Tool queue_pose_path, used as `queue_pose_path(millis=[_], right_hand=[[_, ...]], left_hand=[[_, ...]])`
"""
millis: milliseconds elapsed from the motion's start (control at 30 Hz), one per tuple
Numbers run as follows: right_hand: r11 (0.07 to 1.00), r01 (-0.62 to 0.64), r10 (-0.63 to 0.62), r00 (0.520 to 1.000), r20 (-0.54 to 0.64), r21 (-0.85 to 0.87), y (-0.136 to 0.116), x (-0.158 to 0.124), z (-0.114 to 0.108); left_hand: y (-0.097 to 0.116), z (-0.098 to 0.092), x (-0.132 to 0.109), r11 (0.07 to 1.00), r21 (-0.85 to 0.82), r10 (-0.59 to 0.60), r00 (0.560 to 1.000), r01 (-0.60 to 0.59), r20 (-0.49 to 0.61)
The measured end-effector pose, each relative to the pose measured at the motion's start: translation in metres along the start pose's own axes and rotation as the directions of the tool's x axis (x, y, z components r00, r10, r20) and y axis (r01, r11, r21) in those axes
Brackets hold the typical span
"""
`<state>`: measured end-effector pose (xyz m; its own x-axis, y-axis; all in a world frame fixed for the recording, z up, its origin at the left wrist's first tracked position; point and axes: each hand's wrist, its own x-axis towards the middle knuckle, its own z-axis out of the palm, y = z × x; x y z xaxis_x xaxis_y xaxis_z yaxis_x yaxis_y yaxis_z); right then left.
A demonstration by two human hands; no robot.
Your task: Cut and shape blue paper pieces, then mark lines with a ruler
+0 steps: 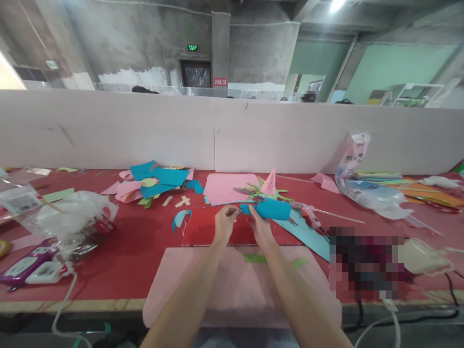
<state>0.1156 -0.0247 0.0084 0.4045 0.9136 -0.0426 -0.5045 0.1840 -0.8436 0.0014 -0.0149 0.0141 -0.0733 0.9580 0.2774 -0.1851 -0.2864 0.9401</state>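
Observation:
Both my hands meet over the red table, past a pink sheet that lies in front of me. My right hand grips the near end of a rolled blue paper tube. My left hand is pinched at the tube's left end, its fingertips closed on the blue paper edge. A red sheet lies under the hands. Just beyond the tube stands a small pink paper cone on green cut strips, with scissors lying on a pink sheet.
A glue gun lies right of the tube on a blue sheet. Blue and pink scraps are piled at back left. Plastic bags sit left, a packet of coloured paper right. A white partition closes the far side.

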Motion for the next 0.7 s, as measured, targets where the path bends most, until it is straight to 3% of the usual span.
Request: queue_pose_path(millis=[267, 533, 700], right_hand=[[1.0, -0.021, 0.021, 1.0, -0.015, -0.005, -0.0054, -0.0048, 0.002], [0.998, 0.035, -0.038, 0.997, -0.07, -0.048, -0.0056, -0.0065, 0.004], [0.991, 0.108, -0.112, 0.993, -0.046, -0.075, -0.0012, -0.0071, 0.0049]], left_hand=[[0.0012, 0.0009, 0.0005, 1.0, -0.019, 0.007, 1.0, -0.007, -0.008], [-0.001, 0.0014, -0.0005, 0.999, 0.038, 0.024, 1.0, -0.024, -0.011], [-0.004, 0.0008, -0.0008, 0.996, 0.088, 0.037, 0.999, -0.035, -0.026]])
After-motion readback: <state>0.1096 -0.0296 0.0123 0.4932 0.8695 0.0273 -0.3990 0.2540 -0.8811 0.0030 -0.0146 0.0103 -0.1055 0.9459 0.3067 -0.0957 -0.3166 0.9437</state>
